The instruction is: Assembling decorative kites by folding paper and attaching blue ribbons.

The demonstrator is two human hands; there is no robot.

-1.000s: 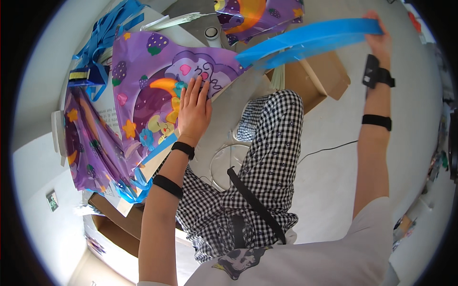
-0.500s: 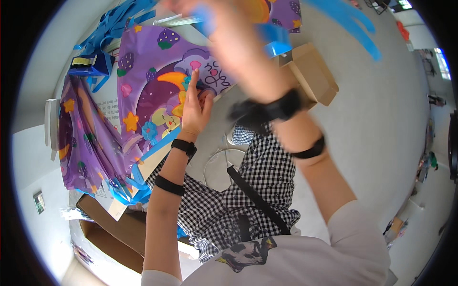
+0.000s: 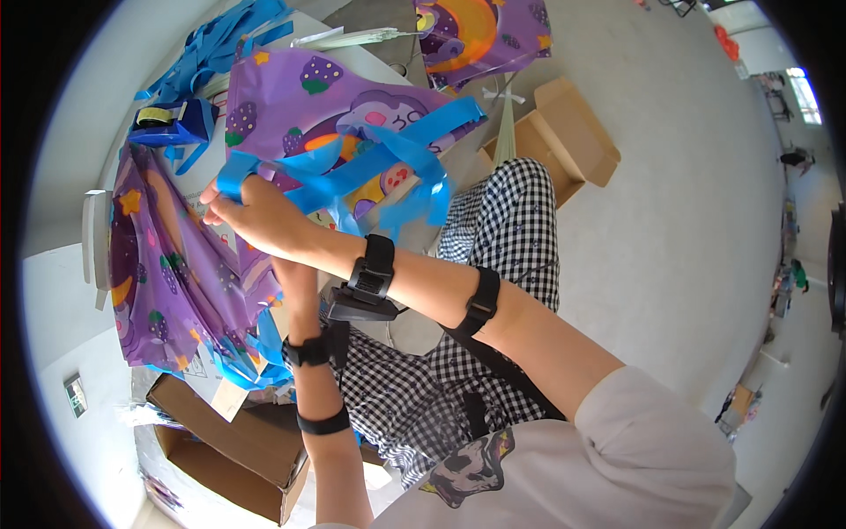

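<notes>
My right hand (image 3: 260, 216) reaches across to the left over the table, closed on a loose bunch of blue ribbon strips (image 3: 339, 167). The strips trail to the right over a purple printed plastic sheet (image 3: 273, 93) with cartoon figures, strawberries and stars. Under the right wrist, my left hand (image 3: 297, 286) shows only in part, near the lower part of the sheet. Its fingers are hidden. Black straps circle both wrists and forearms, and a small black device hangs at the right wrist.
A blue tape dispenser (image 3: 174, 121) stands at the table's left, below piled blue ribbon (image 3: 211, 48). Crumpled purple sheeting (image 3: 163, 264) hangs at the left edge. Open cardboard boxes stand at lower left (image 3: 233, 445) and right (image 3: 573, 132). Another purple sheet (image 3: 485, 35) lies at the top.
My right hand has swept down and left from the top, bringing the blue strips over the purple sheet. My left hand has gone from lying extended on the sheet to beneath the right wrist.
</notes>
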